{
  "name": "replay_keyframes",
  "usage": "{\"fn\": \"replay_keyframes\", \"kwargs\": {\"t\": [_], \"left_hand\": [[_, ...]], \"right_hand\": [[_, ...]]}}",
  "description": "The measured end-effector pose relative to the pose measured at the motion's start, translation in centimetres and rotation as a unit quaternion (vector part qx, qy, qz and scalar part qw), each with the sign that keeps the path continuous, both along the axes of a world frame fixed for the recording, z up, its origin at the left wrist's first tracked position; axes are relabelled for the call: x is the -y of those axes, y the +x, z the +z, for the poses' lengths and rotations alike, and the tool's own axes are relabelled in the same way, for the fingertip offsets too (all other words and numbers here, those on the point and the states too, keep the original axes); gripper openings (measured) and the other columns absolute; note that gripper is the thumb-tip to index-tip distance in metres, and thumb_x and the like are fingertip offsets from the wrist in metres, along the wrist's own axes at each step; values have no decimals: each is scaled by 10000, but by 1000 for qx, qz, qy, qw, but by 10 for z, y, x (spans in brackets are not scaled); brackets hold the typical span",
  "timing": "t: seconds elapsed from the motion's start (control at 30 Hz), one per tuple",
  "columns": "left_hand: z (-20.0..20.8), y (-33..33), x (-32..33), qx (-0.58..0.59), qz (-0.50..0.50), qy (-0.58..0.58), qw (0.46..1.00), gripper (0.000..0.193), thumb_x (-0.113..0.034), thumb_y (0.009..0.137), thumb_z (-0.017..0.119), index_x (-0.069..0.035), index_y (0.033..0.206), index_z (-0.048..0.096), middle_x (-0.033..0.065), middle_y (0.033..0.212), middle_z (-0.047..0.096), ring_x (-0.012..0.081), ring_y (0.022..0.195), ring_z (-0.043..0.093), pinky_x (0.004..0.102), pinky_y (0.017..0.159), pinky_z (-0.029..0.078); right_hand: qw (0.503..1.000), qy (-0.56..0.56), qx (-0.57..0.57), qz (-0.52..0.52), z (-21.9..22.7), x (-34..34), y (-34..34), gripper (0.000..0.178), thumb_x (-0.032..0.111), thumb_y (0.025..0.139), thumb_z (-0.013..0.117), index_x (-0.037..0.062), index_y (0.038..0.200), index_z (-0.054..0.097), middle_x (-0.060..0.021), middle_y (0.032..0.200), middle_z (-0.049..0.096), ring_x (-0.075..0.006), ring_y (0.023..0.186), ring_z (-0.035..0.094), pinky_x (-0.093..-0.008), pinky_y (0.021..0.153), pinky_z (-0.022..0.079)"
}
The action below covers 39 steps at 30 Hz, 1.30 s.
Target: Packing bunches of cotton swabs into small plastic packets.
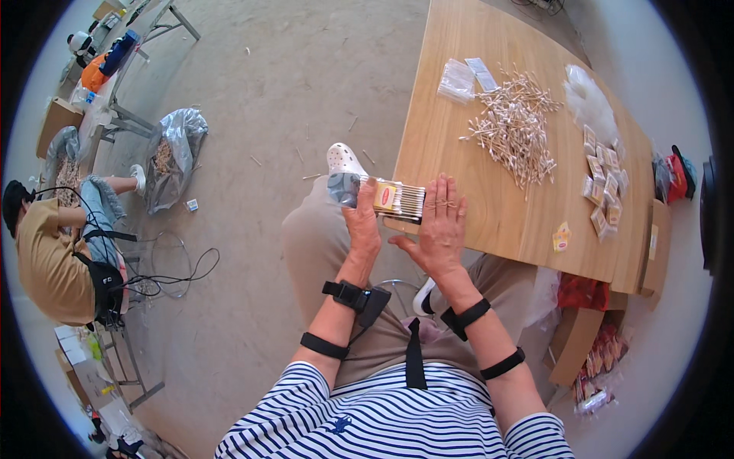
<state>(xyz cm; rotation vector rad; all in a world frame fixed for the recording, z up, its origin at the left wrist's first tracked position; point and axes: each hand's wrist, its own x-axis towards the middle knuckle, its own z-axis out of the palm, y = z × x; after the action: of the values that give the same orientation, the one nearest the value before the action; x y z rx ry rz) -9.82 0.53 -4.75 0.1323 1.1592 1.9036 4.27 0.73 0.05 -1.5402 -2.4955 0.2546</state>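
The cotton swabs [411, 203] have wooden sticks. The tabletop [436, 145] is smooth wood. The gray plastic bag [180, 162] is shiny and crinkly. The concrete floor [256, 96] looks dull.

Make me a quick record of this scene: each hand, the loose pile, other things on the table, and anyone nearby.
Left hand: holding yellow-labelled swab pack
Right hand: flat, beside the swab ends; contact unclear
Loose pile: cotton swabs on wooden table
Also on table: clear bags, small packs, yellow card
Nearby: seated person at left
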Motion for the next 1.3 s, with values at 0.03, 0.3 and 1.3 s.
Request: {"fn": "replay_keyframes", "kwargs": {"t": [0.03,0.3,1.3], "left_hand": [[2,1,0,0,-3,0,1000,296,-178,949,702,-47,1187,584,9,1090,619,118,970,610,309,851,532],[0,1,0,-30,-3,2,1000,290,-180,958,692,-48,1190,579,11,1102,613,118,999,599,313,874,525],[19,-19,7,81,-4,-48,996,340,-239,967,675,-36,1226,585,17,1093,648,127,948,643,287,805,541]], "right_hand": [[1000,0,1,-1,-1,1,-3,1282,586,607,840,-75,1524,235,-255,1616,201,-384,1534,120,-570,1220,102],[999,-10,16,-31,-2,4,-16,1269,571,628,829,-98,1518,219,-262,1620,180,-389,1536,105,-591,1214,100],[998,5,5,-67,-2,6,-31,1197,490,599,882,-62,1492,310,-214,1609,237,-373,1527,152,-589,1204,148]]}}
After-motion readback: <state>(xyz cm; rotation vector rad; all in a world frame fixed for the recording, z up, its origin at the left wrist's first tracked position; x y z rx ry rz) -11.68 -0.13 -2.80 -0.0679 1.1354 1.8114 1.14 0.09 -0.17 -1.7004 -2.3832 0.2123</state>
